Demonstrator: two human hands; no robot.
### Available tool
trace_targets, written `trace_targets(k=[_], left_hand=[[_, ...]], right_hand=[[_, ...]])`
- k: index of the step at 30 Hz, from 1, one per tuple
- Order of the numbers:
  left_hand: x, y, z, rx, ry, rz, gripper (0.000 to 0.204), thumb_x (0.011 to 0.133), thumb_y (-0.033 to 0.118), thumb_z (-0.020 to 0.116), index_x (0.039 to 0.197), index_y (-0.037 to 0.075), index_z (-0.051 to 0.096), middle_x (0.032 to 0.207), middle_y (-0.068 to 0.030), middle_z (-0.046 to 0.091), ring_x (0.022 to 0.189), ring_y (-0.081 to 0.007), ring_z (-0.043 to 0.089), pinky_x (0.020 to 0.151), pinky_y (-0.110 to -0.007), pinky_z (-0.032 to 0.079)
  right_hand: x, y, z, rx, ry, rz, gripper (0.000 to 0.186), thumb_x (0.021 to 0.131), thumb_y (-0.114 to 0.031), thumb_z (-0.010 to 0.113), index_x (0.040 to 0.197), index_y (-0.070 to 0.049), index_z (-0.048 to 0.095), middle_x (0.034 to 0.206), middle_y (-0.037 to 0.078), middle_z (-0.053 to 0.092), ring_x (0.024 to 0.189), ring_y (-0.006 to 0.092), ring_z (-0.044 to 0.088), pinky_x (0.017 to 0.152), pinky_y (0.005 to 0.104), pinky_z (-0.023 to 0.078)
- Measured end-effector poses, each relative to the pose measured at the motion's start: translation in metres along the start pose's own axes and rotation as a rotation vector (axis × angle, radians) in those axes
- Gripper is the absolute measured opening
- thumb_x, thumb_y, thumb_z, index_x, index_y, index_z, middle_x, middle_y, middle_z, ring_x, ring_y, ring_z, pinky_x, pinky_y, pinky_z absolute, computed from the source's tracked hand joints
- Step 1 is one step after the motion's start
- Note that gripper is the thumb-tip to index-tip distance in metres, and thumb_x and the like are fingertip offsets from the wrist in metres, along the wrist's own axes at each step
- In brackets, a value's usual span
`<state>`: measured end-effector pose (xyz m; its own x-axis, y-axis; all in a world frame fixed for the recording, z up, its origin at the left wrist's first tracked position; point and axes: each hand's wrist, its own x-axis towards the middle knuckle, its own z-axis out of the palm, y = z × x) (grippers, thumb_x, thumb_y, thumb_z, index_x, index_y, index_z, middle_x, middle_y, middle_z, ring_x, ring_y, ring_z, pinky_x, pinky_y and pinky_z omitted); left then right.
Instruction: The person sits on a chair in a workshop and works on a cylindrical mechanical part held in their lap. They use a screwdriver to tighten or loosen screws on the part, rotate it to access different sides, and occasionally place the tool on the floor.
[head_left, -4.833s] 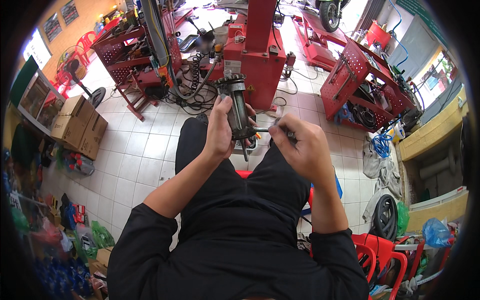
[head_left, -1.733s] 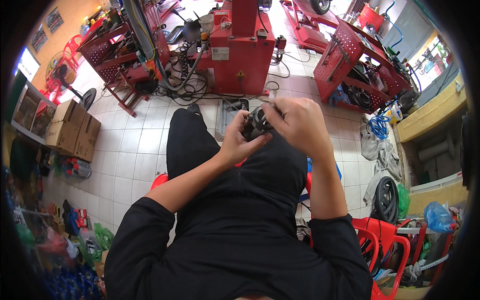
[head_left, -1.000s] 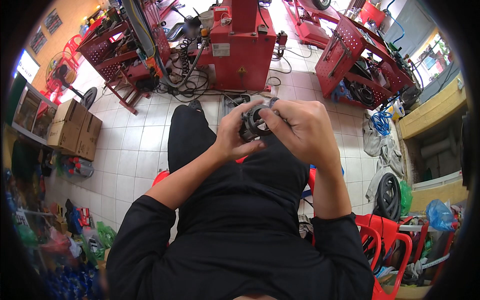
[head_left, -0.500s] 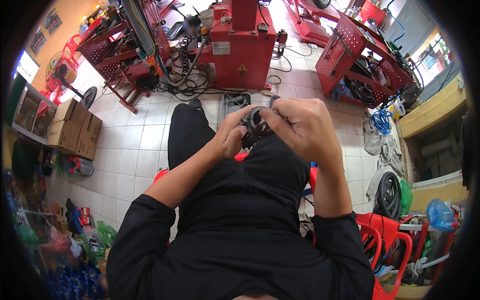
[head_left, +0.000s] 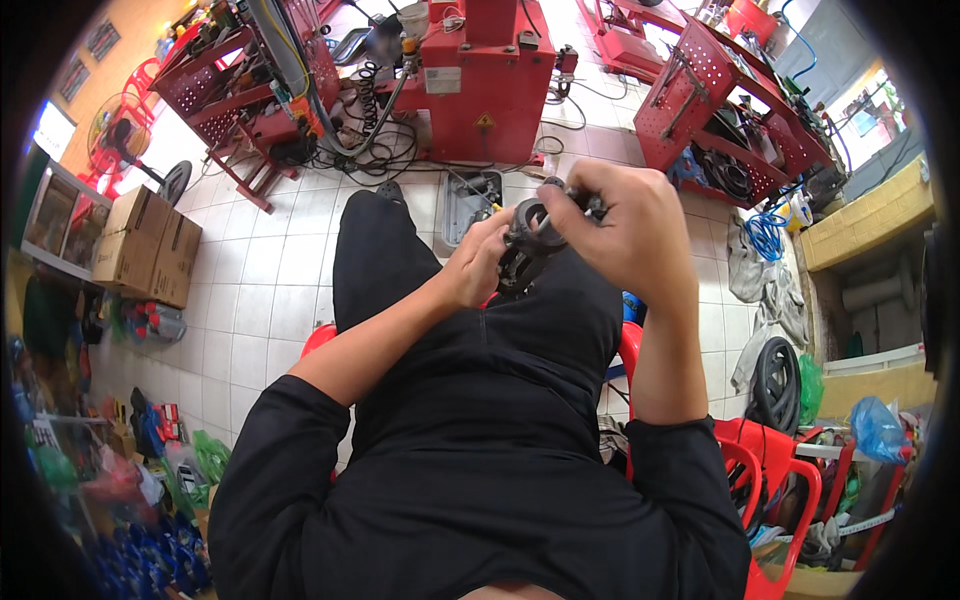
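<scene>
Above my lap, my left hand is closed around the left side of a dark metal mechanical part. A round, hollow grey collar at its upper end faces up toward me. My right hand is beside the collar's right side, its thumb and fingers bent together. Between them shows a small dark piece, mostly covered by the fingers, so its kind is unclear. Beyond my hands, on the tiled floor, lies a grey tray with metal pieces and a thin rod in it.
A red machine base stands ahead, with black cables and hoses along the floor to its left. Red tool carts flank it, one at the right. Cardboard boxes stand left. A red plastic chair is at my right.
My right hand has moved right and slightly up, away from the part's opening, with a small dark piece now showing in its fingers. The collar has tilted, exposing more of its round opening.
</scene>
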<state>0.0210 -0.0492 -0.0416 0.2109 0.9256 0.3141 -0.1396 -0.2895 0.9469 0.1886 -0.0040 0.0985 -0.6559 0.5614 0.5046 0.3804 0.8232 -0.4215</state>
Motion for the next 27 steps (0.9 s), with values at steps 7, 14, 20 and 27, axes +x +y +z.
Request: trace_targets(k=[7,14,20,27], left_hand=[[0.004,0.009,-0.004,0.144,0.061,0.007,0.048,0.08,0.034,0.035,0.112,-0.001,0.046,0.091,-0.0102,0.06,0.082,-0.0158,0.06,0.074,-0.029,0.05],[0.004,0.009,-0.005,0.109,0.011,0.005,0.053,0.076,0.035,0.042,0.114,-0.001,0.046,0.095,-0.0115,0.059,0.084,-0.0168,0.06,0.075,-0.03,0.05],[0.007,0.009,-0.003,-0.28,0.066,-0.157,0.048,0.082,0.04,0.038,0.106,-0.001,0.048,0.085,-0.0178,0.062,0.079,-0.022,0.062,0.07,-0.031,0.051],[0.017,0.056,-0.035,-0.558,0.222,0.044,0.056,0.09,0.061,0.03,0.102,0.008,0.043,0.075,-0.0157,0.059,0.071,-0.0279,0.062,0.079,-0.042,0.049]], right_hand=[[-0.002,-0.004,-0.011,0.057,-0.087,0.015,0.024,0.083,-0.019,0.062,0.073,-0.001,0.051,0.057,0.014,0.051,0.054,0.0297,0.05,0.051,0.0375,0.038],[-0.002,-0.003,-0.015,0.062,-0.133,-0.004,0.023,0.083,-0.02,0.061,0.073,-0.003,0.051,0.058,0.014,0.051,0.059,0.0323,0.054,0.053,0.0391,0.039],[-0.003,-0.014,-0.017,-0.04,0.167,-0.032,0.019,0.083,-0.017,0.063,0.078,0.0,0.057,0.055,0.01,0.044,0.045,0.0226,0.039,0.047,0.0315,0.035],[0.002,0.007,0.021,0.395,-0.579,0.159,0.025,0.085,-0.022,0.06,0.094,0.001,0.064,0.075,0.015,0.064,0.064,0.0246,0.059,0.063,0.0337,0.046]])
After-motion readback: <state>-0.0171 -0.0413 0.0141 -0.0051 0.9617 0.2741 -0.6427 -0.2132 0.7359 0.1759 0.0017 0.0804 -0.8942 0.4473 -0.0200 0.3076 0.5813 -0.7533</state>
